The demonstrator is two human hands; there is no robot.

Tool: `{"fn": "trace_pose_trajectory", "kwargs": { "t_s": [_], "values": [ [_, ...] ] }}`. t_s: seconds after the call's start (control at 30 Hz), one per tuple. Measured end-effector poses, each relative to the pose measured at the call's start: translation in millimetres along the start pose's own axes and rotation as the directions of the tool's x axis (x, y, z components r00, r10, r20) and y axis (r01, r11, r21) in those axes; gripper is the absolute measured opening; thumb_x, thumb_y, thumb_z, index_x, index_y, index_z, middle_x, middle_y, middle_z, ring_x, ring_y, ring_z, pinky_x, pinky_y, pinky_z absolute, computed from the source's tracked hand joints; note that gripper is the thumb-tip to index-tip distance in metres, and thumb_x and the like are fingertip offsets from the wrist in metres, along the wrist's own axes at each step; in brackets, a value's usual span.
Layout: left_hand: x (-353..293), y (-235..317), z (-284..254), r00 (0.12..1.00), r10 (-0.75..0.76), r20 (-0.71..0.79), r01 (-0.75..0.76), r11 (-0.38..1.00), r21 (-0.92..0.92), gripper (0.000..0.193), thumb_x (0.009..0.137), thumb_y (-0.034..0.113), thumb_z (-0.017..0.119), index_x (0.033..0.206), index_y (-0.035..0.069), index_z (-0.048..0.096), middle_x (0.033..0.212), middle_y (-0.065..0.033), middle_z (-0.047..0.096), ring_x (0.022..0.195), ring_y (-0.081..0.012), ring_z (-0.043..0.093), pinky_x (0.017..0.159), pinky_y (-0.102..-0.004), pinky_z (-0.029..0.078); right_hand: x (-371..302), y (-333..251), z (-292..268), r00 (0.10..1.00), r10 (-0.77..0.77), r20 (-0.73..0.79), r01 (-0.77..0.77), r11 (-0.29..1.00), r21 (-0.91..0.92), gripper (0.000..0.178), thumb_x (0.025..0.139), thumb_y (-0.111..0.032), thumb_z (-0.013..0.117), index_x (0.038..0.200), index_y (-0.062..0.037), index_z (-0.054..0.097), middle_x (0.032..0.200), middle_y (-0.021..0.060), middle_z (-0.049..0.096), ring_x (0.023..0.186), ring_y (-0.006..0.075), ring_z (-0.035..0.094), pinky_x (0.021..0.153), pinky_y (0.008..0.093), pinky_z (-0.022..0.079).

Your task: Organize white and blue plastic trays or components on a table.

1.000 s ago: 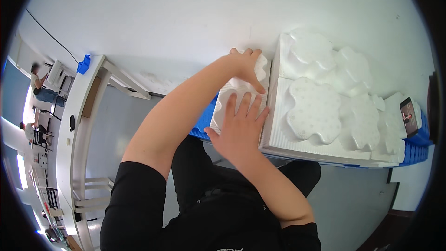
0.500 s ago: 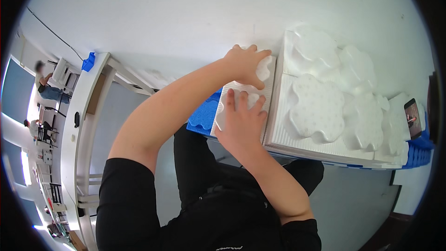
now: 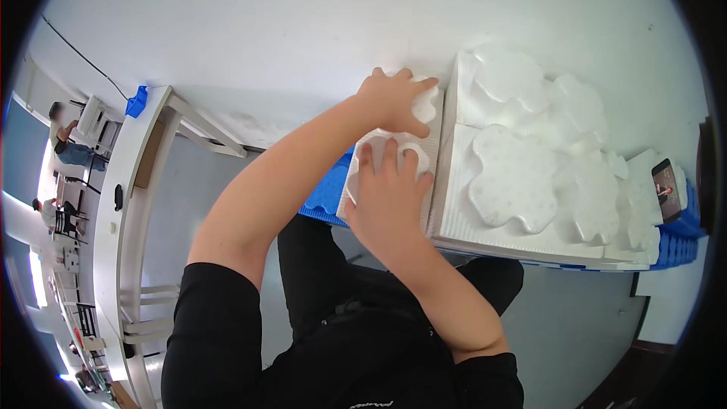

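Note:
A narrow white tray (image 3: pixel 431 153) with ribbed edges and raised wavy lobes sits in front of me, left of a bigger stack. My left hand (image 3: pixel 395 102) lies over its far lobe with fingers and thumb spread wide. Closer to me, my right hand (image 3: pixel 390 195) rests on the near lobe, its fingers stretched apart. Part of each lobe is hidden under the hands. A blue textured tray (image 3: pixel 327 191) with a wavy edge shows at the left of the narrow tray, partly behind my left forearm.
Larger white trays (image 3: pixel 513 178) with wavy lobes stand at the right. Beyond them a phone (image 3: pixel 666 191) leans by blue trays (image 3: pixel 676 248). A white wall (image 3: pixel 303 23) rises behind. At the left stands a white table (image 3: pixel 113 257); people sit farther off.
The whole view has shifted slightly, with the trays sitting a little farther left in it. Both hands stay on the same narrow white tray with fingers spread.

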State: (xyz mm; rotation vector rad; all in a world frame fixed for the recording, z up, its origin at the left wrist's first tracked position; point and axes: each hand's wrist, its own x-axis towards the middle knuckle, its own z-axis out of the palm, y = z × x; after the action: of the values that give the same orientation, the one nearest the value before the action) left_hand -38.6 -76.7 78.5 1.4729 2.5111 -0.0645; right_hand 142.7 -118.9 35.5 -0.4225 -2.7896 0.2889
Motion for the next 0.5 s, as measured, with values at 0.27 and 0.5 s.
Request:
{"fn": "trace_pose_trajectory", "kwargs": {
  "t_s": [0.27, 0.5],
  "values": [
    [-14, 2, -9, 1.000, 0.000, -0.006, 0.000, 1.000, 0.006, 0.111, 0.069, 0.057, 0.081, 0.170, 0.037, 0.039, 0.155, -0.0117, 0.055, 0.120, -0.0473, 0.062, 0.097, -0.0516, 0.060, -9, -2, -3, 0.999, 0.019, -0.026, -0.019, 1.000, -0.004, 0.087, 0.078, -0.034, 0.088, 0.155, -0.0101, 0.054, 0.149, 0.0223, 0.049, 0.132, 0.0651, 0.045, 0.094, 0.0692, 0.049],
    [7, -5, -19, 0.999, 0.015, -0.033, -0.015, 1.000, 0.006, 0.110, 0.071, 0.059, 0.081, 0.170, 0.037, 0.040, 0.158, -0.0147, 0.054, 0.118, -0.0484, 0.065, 0.101, -0.0518, 0.058, 17, -3, -29, 0.995, 0.069, 0.076, -0.069, 0.998, -0.005, 0.091, 0.073, -0.041, 0.090, 0.153, -0.0112, 0.058, 0.151, 0.0219, 0.052, 0.127, 0.0633, 0.048, 0.094, 0.0666, 0.049]
  ]
}}
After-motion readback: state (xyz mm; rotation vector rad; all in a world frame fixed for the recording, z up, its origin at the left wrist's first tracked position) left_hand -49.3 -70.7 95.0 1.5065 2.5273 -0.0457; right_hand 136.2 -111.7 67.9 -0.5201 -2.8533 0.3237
